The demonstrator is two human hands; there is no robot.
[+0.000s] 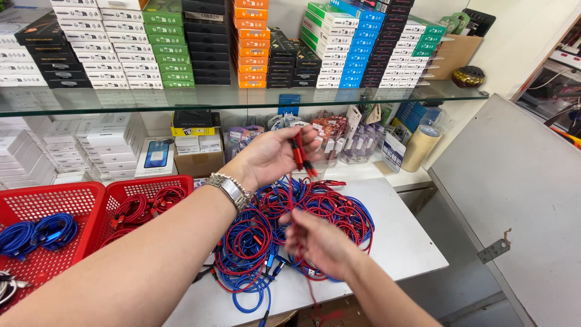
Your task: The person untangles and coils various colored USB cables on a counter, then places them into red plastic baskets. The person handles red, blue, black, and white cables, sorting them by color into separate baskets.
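Here, left hand gripping red cable, right hand pinching it, red baskets holding coiled cables

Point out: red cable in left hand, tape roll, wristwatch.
red cable (299,151), head view, on the bundled ends above the fingers
tape roll (421,147), head view, on its tan side wall
wristwatch (230,190), head view, on the metal band

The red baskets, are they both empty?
No, the nearer red basket holds coiled blue cables, and the other red basket holds coiled red cables.
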